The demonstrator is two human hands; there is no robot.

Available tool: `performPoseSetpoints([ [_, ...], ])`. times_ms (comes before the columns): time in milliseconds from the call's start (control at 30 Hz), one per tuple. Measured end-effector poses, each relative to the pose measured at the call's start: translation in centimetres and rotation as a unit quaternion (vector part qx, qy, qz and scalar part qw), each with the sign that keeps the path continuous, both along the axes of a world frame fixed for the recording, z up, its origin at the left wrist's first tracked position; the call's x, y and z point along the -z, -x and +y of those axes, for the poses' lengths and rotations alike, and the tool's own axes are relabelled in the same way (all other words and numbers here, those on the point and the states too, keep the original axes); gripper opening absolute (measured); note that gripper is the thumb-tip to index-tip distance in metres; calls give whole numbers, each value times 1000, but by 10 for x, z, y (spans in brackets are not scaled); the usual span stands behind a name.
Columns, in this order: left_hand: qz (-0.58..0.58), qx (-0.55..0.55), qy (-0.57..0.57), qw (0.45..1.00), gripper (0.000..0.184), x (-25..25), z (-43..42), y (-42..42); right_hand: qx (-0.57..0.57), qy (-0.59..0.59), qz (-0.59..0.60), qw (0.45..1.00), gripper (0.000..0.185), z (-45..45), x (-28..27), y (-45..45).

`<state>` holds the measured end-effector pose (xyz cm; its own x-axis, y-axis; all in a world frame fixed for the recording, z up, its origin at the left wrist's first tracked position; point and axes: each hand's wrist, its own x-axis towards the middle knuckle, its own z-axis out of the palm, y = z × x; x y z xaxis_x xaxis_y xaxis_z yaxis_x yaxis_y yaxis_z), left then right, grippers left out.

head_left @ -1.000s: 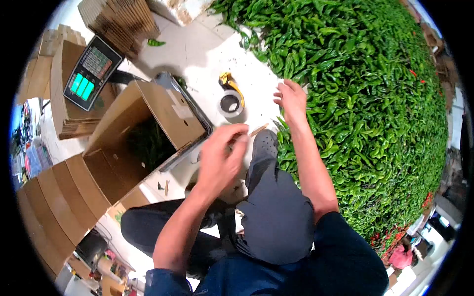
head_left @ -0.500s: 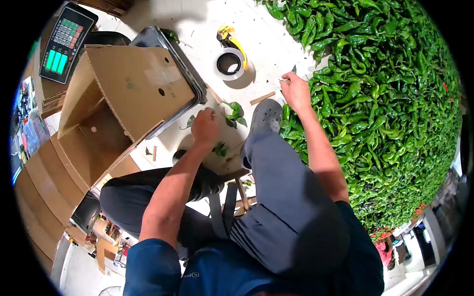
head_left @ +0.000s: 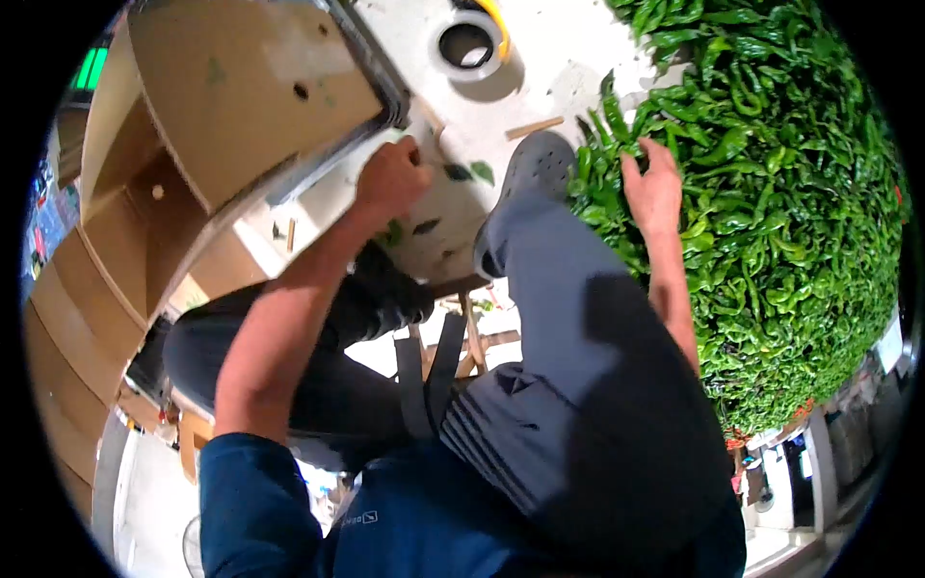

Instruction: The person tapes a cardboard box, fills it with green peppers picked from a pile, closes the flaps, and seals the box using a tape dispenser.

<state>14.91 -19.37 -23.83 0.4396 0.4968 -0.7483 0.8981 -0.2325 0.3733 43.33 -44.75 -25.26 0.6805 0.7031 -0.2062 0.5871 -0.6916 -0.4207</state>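
My left hand (head_left: 393, 180) is closed, fingers curled in, above the pale floor beside the cardboard box (head_left: 246, 91). Whatever those fingers hold, if anything, is hidden. Just right of it lie loose green leaves (head_left: 482, 172). My right hand (head_left: 657, 193) hovers at the near edge of a big heap of green peppers (head_left: 761, 231), its thumb and fingers apart. No pepper shows clearly in its grasp. A few long peppers (head_left: 611, 111) stick out from the heap's edge, just left of that hand.
A tape dispenser (head_left: 469, 46) with a large roll lies on the floor ahead. A small wooden strip (head_left: 535, 128) sits near my grey clog (head_left: 540, 164). The open box flaps reach down the left side, and a lit scale display (head_left: 92, 69) shows at far left.
My right hand has moved right, from the heap's edge onto the peppers. The green pepper beside my left hand no longer shows, while leaves remain. The whole view has shifted.
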Motion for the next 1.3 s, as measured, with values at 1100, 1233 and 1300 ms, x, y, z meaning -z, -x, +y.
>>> performPoseSetpoints([
  [1100,-147,-316,301,888,53,31,-137,-149,-86,194,-158,964,26,32,33,-2],
  [1233,-121,-295,202,926,75,23,-144,-160,-112,199,-83,970,23,15,29,-6],
  [1300,-121,-294,218,923,85,24,-149,-164,-150,200,-44,967,24,7,18,-9],
])
